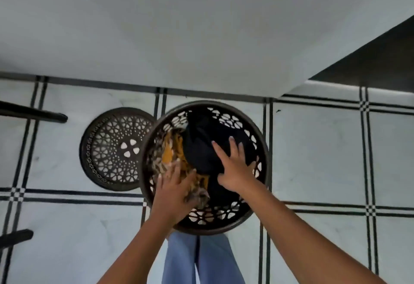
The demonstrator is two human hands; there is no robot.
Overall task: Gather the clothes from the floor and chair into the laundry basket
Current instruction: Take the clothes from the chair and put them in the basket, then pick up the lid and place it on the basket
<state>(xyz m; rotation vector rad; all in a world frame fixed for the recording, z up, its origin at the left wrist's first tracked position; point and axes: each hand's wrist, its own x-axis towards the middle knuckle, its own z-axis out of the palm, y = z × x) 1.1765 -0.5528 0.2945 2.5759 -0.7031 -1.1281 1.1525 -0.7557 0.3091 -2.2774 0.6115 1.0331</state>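
Note:
A round dark brown laundry basket with a lattice wall stands on the tiled floor right in front of me. Inside it lie a black garment on the right and an orange patterned garment on the left. My right hand lies flat, fingers spread, on the black garment. My left hand is blurred and presses on the orange patterned garment with fingers apart. Neither hand closes around the cloth.
The basket's round lattice lid lies flat on the floor just left of the basket. Dark chair legs reach in from the left edge. A pale wall runs behind the basket, with a dark opening at the right. My blue trouser legs are below.

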